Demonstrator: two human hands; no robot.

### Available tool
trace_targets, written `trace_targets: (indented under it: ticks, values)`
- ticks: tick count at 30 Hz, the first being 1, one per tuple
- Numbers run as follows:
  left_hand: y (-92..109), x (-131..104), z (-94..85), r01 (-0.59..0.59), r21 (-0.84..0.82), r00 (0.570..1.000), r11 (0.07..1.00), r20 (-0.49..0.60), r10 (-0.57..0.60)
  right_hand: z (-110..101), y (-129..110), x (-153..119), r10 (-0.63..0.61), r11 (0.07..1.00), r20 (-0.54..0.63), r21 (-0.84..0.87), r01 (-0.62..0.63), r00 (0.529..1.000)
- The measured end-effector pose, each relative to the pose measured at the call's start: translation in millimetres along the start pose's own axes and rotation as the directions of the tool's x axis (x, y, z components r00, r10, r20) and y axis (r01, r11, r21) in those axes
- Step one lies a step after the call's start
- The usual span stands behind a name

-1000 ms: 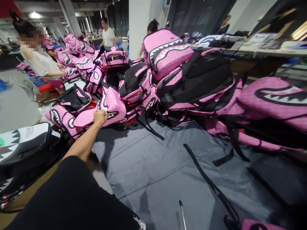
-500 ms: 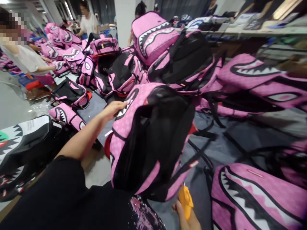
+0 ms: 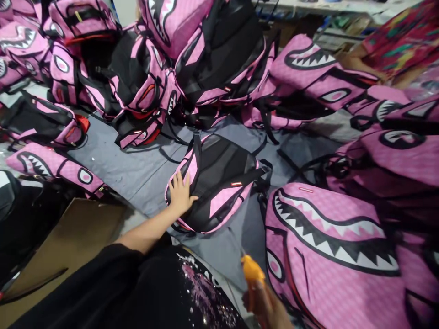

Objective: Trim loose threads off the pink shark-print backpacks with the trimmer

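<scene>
Left hand flat on a pink backpack, right hand gripping an orange tool.

The left hand (image 3: pixel 180 194) lies with fingers spread on the near left edge of the backpack (image 3: pixel 219 183), which rests back-side up on the grey cloth (image 3: pixel 137 169). The right hand (image 3: pixel 265 304) is closed round the orange tool (image 3: pixel 252 269), which is blurred, nearer the body than the backpack. Just right of that hand lies a shark-mouth bag (image 3: pixel 329 242); beyond the left hand is a pile of bags (image 3: pixel 192 59).
</scene>
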State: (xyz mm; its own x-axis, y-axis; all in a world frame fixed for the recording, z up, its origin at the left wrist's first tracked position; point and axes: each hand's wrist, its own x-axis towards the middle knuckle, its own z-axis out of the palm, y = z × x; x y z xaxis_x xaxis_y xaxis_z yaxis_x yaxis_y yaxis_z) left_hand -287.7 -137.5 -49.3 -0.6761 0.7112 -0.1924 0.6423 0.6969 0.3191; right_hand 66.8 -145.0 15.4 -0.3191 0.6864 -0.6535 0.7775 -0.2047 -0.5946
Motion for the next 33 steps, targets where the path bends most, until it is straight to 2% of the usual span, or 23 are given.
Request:
trace_targets:
  ticks: [2,3,6,7,9,11,12,13,14,15,17,18,20,22,24,26,27,28,29,30,31,32,33]
  values:
    - [-6,-1,3.4,0.035,0.058,0.999,0.998,-0.033,-0.033,-27,-20,8,-0.008,0.998,-0.009,0.055,0.009,1.000]
    - [-11,2,0.8,0.050,0.022,0.998,0.999,-0.043,-0.049,-38,-35,16,-0.049,0.998,-0.001,0.045,0.049,0.999]
    - [-30,5,-13.6,0.037,-0.323,0.999,0.946,-0.024,-0.047,-55,-101,60,-0.209,0.970,0.105,-0.102,0.220,0.972]
    - [-36,4,-17.7,0.021,-0.492,1.000,0.870,0.009,-0.019,-57,-126,81,-0.236,0.956,0.133,-0.148,0.255,0.963]
    - [-49,1,-22.0,0.061,-0.801,0.993,0.595,0.110,0.047,-58,-176,126,-0.261,0.918,0.136,-0.270,0.289,0.956]
    - [-62,2,-21.5,0.238,-0.933,0.964,0.271,0.260,0.049,-56,-216,167,-0.275,0.869,0.033,-0.418,0.263,0.961]
    - [-68,6,-20.1,0.361,-0.922,0.930,0.137,0.366,0.015,-53,-231,182,-0.276,0.842,-0.023,-0.488,0.231,0.961]
    - [-73,12,-18.1,0.480,-0.877,0.877,0.033,0.479,-0.031,-49,-242,192,-0.282,0.810,-0.014,-0.539,0.230,0.959]
    - [-78,20,-15.9,0.579,-0.814,0.811,-0.043,0.580,-0.071,-43,-250,197,-0.271,0.780,0.047,-0.575,0.248,0.962]
    - [-82,28,-13.7,0.656,-0.748,0.743,-0.095,0.663,-0.093,-37,-253,197,-0.233,0.756,0.173,-0.587,0.291,0.957]
    - [-89,45,-9.3,0.751,-0.646,0.638,-0.138,0.764,-0.098,-26,-256,188,-0.129,0.744,0.440,-0.550,0.380,0.889]
    - [-91,51,-7.4,0.776,-0.618,0.610,-0.127,0.786,-0.097,-22,-256,182,-0.102,0.751,0.490,-0.533,0.390,0.866]
    - [-93,60,-4.6,0.803,-0.593,0.585,-0.064,0.804,-0.103,-17,-260,174,-0.115,0.748,0.445,-0.550,0.372,0.888]
    - [-93,63,-3.5,0.811,-0.585,0.581,0.009,0.805,-0.122,-12,-267,173,-0.168,0.716,0.399,-0.579,0.390,0.902]
    - [-91,61,-3.9,0.796,-0.600,0.604,0.074,0.782,-0.151,-6,-276,176,-0.175,0.677,0.435,-0.598,0.429,0.883]
    - [-85,55,-5.3,0.760,-0.636,0.650,0.135,0.738,-0.180,-4,-280,179,-0.225,0.665,0.364,-0.621,0.415,0.904]
    - [-79,50,-6.0,0.723,-0.663,0.691,0.194,0.696,-0.196,-5,-281,180,-0.245,0.669,0.317,-0.629,0.396,0.916]
    - [-72,44,-6.5,0.655,-0.691,0.754,0.306,0.623,-0.209,-9,-279,180,-0.243,0.676,0.310,-0.625,0.390,0.919]
    - [-63,38,-6.5,0.544,-0.695,0.833,0.470,0.515,-0.202,-16,-276,178,-0.216,0.683,0.356,-0.610,0.401,0.909]
    - [-53,31,-5.9,0.385,-0.647,0.910,0.658,0.384,-0.155,-25,-272,177,-0.167,0.691,0.422,-0.594,0.411,0.891]
    - [-42,24,-4.6,0.195,-0.534,0.964,0.822,0.259,-0.060,-36,-267,175,-0.109,0.699,0.459,-0.595,0.396,0.882]
    - [-32,18,-2.5,0.007,-0.381,0.983,0.925,0.173,0.064,-48,-262,172,-0.060,0.705,0.430,-0.621,0.343,0.901]
    - [-22,14,0.4,-0.142,-0.235,0.974,0.962,0.140,0.178,-61,-257,170,-0.034,0.703,0.327,-0.664,0.256,0.944]
